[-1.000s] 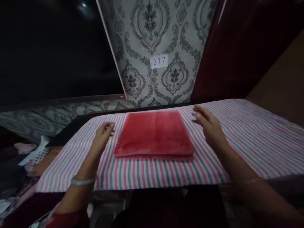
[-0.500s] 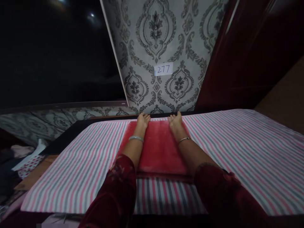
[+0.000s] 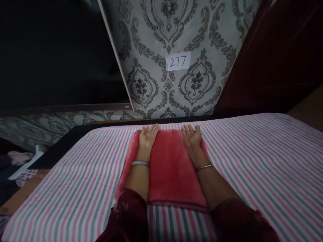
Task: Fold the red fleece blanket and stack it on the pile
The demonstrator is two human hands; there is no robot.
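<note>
A folded red plush cloth [image 3: 174, 168] lies flat on the pink, grey and white striped cover [image 3: 83, 174], one thick folded edge facing me. At the cloth's far left corner rests my left hand [image 3: 148, 136], palm up with its fingers stretched out. My right hand [image 3: 191, 135] lies palm up at the far right corner, fingers apart. Neither hand grasps anything. Both forearms run along the sides of the cloth and partly hide it. A pale bangle circles the left wrist, a thin one the right.
Behind the striped cover rises a patterned wall [image 3: 166, 84] bearing a white paper label [image 3: 178, 61] marked 277. A large dark screen [image 3: 55, 57] stands at the left, a dark red panel [image 3: 272, 67] at the right. Cloth items [image 3: 20, 158] are heaped far left.
Both hands have come back slightly from the far edge and turned palm up, with their fingers now extended. My view has moved closer to the wall.
</note>
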